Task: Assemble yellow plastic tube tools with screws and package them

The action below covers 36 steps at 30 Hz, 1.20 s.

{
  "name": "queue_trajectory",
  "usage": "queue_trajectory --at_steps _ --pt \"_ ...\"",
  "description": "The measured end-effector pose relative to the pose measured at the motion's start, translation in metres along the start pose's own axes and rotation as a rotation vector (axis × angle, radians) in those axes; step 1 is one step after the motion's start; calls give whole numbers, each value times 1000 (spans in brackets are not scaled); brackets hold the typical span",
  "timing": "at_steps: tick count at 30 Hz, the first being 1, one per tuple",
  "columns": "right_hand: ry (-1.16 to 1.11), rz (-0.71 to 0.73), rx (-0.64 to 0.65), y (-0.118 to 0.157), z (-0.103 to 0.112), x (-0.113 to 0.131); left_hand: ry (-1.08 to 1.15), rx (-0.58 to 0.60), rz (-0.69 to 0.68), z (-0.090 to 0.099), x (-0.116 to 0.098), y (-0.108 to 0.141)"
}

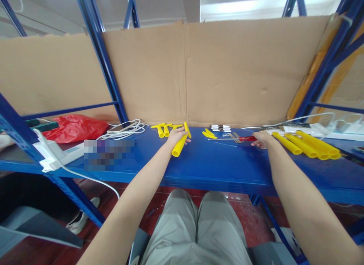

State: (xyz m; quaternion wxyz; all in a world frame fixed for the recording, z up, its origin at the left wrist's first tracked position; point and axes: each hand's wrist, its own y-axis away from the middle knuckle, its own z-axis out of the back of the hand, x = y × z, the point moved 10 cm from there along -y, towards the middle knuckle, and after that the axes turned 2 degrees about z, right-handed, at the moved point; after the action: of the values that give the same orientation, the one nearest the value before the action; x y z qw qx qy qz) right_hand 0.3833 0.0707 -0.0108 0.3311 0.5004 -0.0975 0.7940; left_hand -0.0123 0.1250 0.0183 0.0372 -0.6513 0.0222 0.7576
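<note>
My left hand (176,136) is wrapped round a yellow tube with a crosspiece (179,145), its hollow end toward me. Just left of it lie several small yellow T-shaped pieces (161,131). At the right, my right hand (260,139) has its fingers closed at the red handle of a screwdriver (247,139), whose thin shaft points left along the table. Between the hands are flat yellow pieces (209,134), small metal parts (226,135) and a stack of white-and-dark sticks (220,128). Several long yellow tubes (308,145) lie beside my right wrist.
The blue table (210,162) is backed by a tall cardboard sheet (233,71) between blue metal posts (106,63). A red plastic bag (76,128), coiled white cable (125,130) and white power strip (71,154) are at the left. A person's shoe (81,219) shows below.
</note>
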Motion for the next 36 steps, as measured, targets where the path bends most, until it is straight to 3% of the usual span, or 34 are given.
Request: queue_trajectory --at_steps 9,17,23,36 --pt "445 18 -70 -2 8 1 -33 -20 11 1 1 0" --pt "507 62 -119 3 11 6 -26 -24 10 1 0 2" --pt "563 76 -88 7 10 12 9 -64 14 4 4 -4" --pt "670 180 -169 19 16 35 -36 41 -16 -14 13 -11"
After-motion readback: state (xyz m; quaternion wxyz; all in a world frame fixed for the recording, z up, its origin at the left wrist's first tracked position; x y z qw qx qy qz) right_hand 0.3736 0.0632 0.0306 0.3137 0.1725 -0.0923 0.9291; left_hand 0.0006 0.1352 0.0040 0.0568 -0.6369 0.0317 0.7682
